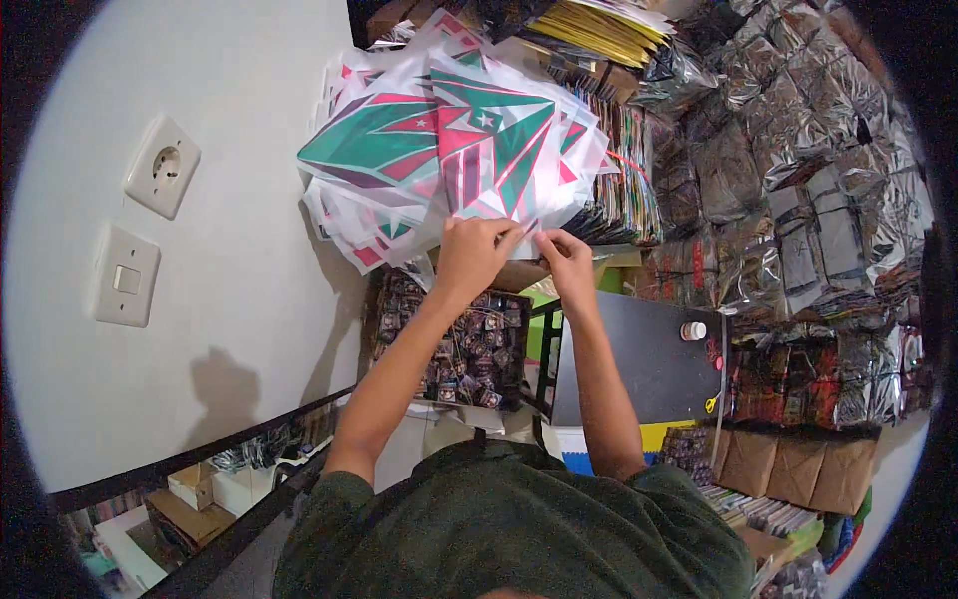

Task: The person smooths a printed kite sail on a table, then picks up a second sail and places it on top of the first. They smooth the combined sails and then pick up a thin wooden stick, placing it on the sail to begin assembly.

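Both my hands are at the near edge of a thin white sheet [499, 150] printed with angular green, red and purple shapes and small stars. It lies on top of a loose, overlapping pile of similar printed sheets [344, 215]. My left hand [471, 258] rests on the sheet's edge, its thumb and fingers pinched together toward the right. Close beside it, my right hand [569, 262] pinches the same edge between thumb and forefinger. The fingertips of the two hands are nearly touching.
Tightly packed printed papers [629, 180] stand right of the pile. Plastic-wrapped bundles [798, 120] are stacked along the right. Below the hands sits a box of small dark packets [479, 349]. A dark tabletop [639, 349] holds a small white jar [693, 330] and yellow-handled scissors [711, 404].
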`<move>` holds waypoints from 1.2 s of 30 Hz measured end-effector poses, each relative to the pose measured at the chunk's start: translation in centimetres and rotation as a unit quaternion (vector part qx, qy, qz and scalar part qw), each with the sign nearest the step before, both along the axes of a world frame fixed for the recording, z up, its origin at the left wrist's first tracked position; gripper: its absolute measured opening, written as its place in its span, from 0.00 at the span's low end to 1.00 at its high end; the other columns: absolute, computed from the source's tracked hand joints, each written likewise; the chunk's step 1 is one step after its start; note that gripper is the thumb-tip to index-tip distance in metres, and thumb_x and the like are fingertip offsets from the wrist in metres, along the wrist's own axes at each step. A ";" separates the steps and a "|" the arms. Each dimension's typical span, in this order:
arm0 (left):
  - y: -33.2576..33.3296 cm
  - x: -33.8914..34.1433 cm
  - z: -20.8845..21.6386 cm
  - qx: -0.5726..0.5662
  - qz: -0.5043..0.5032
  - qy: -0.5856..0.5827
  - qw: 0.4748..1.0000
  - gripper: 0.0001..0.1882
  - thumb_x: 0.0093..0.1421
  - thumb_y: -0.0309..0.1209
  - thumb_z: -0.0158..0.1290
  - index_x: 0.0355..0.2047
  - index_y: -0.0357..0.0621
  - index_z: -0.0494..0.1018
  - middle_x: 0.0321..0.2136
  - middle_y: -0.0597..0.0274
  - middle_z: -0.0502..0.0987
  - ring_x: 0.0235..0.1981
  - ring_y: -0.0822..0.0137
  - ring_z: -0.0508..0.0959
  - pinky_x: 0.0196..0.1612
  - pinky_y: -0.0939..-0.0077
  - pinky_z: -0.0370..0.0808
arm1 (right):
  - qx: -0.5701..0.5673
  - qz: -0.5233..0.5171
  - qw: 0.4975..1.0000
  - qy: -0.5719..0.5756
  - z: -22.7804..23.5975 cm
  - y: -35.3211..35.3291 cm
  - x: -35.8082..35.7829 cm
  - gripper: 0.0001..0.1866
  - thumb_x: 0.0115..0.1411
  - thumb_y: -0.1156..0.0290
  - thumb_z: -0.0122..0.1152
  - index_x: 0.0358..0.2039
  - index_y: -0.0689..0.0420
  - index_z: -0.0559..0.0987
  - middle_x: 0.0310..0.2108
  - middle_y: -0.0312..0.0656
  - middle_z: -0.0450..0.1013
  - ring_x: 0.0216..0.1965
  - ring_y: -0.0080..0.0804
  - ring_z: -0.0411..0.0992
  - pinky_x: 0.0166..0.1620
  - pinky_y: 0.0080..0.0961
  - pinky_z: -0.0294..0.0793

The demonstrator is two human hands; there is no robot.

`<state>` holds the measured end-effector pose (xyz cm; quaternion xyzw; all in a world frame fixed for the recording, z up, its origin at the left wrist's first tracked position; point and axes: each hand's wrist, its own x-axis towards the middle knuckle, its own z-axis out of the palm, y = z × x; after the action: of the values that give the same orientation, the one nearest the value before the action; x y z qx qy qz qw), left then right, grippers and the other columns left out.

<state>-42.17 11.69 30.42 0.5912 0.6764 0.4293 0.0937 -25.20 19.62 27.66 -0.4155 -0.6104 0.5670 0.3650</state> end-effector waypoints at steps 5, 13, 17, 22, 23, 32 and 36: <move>0.5 -4.0 0.0 0.146 0.126 -0.193 0.962 0.12 0.67 0.37 0.55 0.36 0.41 0.81 0.26 0.58 0.82 0.25 0.63 0.80 0.30 0.68 0.72 | -0.058 -0.045 0.996 0.042 0.4 0.6 0.6 0.11 0.68 0.64 0.62 0.32 0.58 0.79 0.25 0.29 0.73 0.25 0.17 0.69 0.28 0.17 0.69; -1.4 -15.6 -1.0 0.179 0.127 -0.732 0.645 0.16 0.71 0.39 0.46 0.53 0.46 0.72 0.47 0.62 0.79 0.45 0.63 0.80 0.48 0.62 0.78 | -0.121 -0.080 0.978 0.148 4.0 6.0 5.1 0.10 0.71 0.64 0.50 0.45 0.55 0.73 0.44 0.40 0.73 0.44 0.33 0.74 0.46 0.45 0.83; -2.3 -18.6 -3.6 0.239 0.064 -0.729 0.638 0.19 0.71 0.41 0.45 0.55 0.47 0.72 0.48 0.60 0.79 0.52 0.62 0.79 0.54 0.56 0.78 | -0.147 -0.124 0.962 0.193 5.1 8.4 5.9 0.11 0.70 0.63 0.49 0.46 0.54 0.74 0.45 0.39 0.73 0.43 0.34 0.74 0.46 0.42 0.79; -1.0 -14.9 -1.6 0.093 0.120 -0.679 0.719 0.27 0.68 0.31 0.52 0.64 0.42 0.58 0.57 0.46 0.71 0.54 0.58 0.78 0.55 0.54 0.77 | -0.100 -0.091 0.984 0.120 4.5 10.6 8.6 0.15 0.70 0.60 0.52 0.47 0.56 0.77 0.45 0.37 0.75 0.45 0.31 0.72 0.45 0.33 0.73; -0.8 -14.5 -1.5 0.063 0.131 -0.654 0.743 0.31 0.67 0.29 0.54 0.65 0.41 0.54 0.60 0.43 0.68 0.54 0.57 0.78 0.55 0.54 0.77 | -0.092 -0.073 0.988 0.100 4.7 10.7 8.6 0.16 0.70 0.59 0.52 0.48 0.57 0.77 0.47 0.38 0.75 0.48 0.31 0.71 0.48 0.33 0.72; 1.2 -15.8 0.8 0.113 0.319 -0.157 0.928 0.44 0.57 0.29 0.63 0.65 0.35 0.47 0.57 0.30 0.65 0.60 0.35 0.70 0.63 0.55 0.65 | -0.041 -0.224 0.933 0.279 10.8 13.8 19.1 0.21 0.73 0.59 0.43 0.50 0.63 0.75 0.47 0.47 0.76 0.49 0.42 0.76 0.55 0.43 0.76; 0.8 -15.9 2.6 0.095 0.366 -0.028 0.925 0.47 0.55 0.36 0.67 0.66 0.41 0.49 0.58 0.29 0.63 0.63 0.36 0.64 0.64 0.48 0.60 | 0.129 -0.308 0.915 0.227 16.7 11.8 25.2 0.19 0.72 0.59 0.46 0.50 0.61 0.76 0.45 0.45 0.77 0.44 0.39 0.78 0.48 0.42 0.80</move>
<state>-58.08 12.48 33.01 0.2960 0.7989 0.5124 -0.1079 -0.05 31.43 44.41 -0.3923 -0.4203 0.4217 0.7012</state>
